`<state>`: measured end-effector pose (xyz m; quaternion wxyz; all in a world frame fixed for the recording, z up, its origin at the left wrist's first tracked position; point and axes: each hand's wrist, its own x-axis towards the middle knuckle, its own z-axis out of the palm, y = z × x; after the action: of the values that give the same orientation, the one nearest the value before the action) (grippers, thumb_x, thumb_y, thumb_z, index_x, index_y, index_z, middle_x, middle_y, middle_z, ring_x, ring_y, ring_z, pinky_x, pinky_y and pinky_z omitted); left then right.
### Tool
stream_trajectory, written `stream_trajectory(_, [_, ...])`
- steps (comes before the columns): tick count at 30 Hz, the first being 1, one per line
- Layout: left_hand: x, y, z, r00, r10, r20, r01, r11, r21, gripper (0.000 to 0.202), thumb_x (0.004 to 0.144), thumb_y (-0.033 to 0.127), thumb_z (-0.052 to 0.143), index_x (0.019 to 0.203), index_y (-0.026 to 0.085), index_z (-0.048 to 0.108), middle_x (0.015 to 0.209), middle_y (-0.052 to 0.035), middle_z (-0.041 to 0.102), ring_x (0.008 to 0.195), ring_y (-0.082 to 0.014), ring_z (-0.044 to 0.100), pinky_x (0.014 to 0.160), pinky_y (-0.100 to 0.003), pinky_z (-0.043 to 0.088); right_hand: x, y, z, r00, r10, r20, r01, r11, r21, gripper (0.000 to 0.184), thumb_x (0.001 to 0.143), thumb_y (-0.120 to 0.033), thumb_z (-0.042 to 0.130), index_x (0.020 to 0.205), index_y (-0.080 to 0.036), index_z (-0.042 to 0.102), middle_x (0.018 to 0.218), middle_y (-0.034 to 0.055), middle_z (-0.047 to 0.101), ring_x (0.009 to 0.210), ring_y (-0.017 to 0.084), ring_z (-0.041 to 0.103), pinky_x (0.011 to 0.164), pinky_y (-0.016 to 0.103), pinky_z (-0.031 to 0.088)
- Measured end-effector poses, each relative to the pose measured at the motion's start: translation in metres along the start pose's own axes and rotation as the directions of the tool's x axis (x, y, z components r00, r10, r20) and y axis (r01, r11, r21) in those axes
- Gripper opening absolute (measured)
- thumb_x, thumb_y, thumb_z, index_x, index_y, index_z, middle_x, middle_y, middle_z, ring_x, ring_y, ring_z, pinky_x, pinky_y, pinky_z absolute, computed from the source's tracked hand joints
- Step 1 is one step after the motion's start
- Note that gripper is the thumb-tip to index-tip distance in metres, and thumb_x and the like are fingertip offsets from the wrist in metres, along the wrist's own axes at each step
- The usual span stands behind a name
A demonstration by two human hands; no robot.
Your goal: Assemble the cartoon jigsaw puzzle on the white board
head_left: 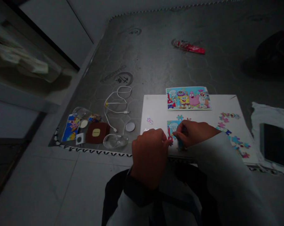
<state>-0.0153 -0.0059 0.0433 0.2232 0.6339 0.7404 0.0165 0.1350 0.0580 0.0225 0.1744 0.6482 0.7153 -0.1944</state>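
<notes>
The brown case [97, 132] lies on the grey mat [151, 66], a small white cube [80, 138] just left of it. Right of the case are a clear container [111, 142], a round disc [130, 126] and a white cable [126, 112]; well right, a phone [274, 144] on white paper [261, 116].

Partly built jigsaw [171, 125] lies flat on the white board [156, 106], mid-width, toward the near edge. I read light blue print, a pale teal character up top, red figure down the left side. Top and left edges look straight; right side is covered, can't tell how far it's joined. Teal loose piece [180, 117] sits just above it. I've got a pink-and-purple piece [149, 121] alone at left. Multicolored loose pieces [236, 139] trail down the board's right side, some bunched; can't tell if any interlock.
</notes>
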Motion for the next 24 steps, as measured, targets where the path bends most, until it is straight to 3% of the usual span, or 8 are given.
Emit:
stream_trajectory(5, [0.003, -0.002, 0.004, 1.0, -0.007, -0.017, 0.007, 1.0, 0.006, 0.02, 0.085, 0.046, 0.071, 0.081, 0.027, 0.071, 0.082, 0.0015, 0.072, 0.072, -0.0183, 0.061, 0.057, -0.029, 0.024, 0.004, 0.004, 0.002, 1.0, 0.006, 0.013, -0.007, 0.997, 0.074, 0.03, 0.081, -0.057, 0.063, 0.086, -0.028, 0.071, 0.091, 0.003, 0.075, 0.08, 0.022, 0.067, 0.06, 0.03, 0.039])
stream_trajectory(14, [0.007, -0.002, -0.001, 0.998, -0.051, 0.032, 0.051, 0.999, 0.005, 0.018, 0.082, 0.046, 0.072, 0.077, 0.029, 0.073, 0.077, 0.0018, 0.073, 0.067, -0.0177, 0.062, 0.056, -0.028, 0.024, 0.002, -0.002, -0.007, 0.999, 0.022, 0.047, -0.028, 0.989, 0.144, 0.022, 0.081, -0.049, 0.067, 0.086, -0.028, 0.073, 0.097, 0.0027, 0.074, 0.089, 0.023, 0.066, 0.068, 0.032, 0.043])
stream_trajectory(24, [0.01, 0.003, 0.001, 0.996, -0.074, -0.048, 0.077, 0.994, 0.076, 0.019, 0.084, 0.048, 0.069, 0.08, 0.03, 0.072, 0.077, 0.0021, 0.073, 0.068, -0.0197, 0.063, 0.056, -0.028, 0.025, -0.003, -0.006, -0.01, 0.999, 0.015, 0.04, -0.023, 0.979, 0.205, 0.019, 0.082, -0.046, 0.069, 0.087, -0.029, 0.073, 0.102, 0.0038, 0.074, 0.099, 0.026, 0.067, 0.077, 0.036, 0.047])
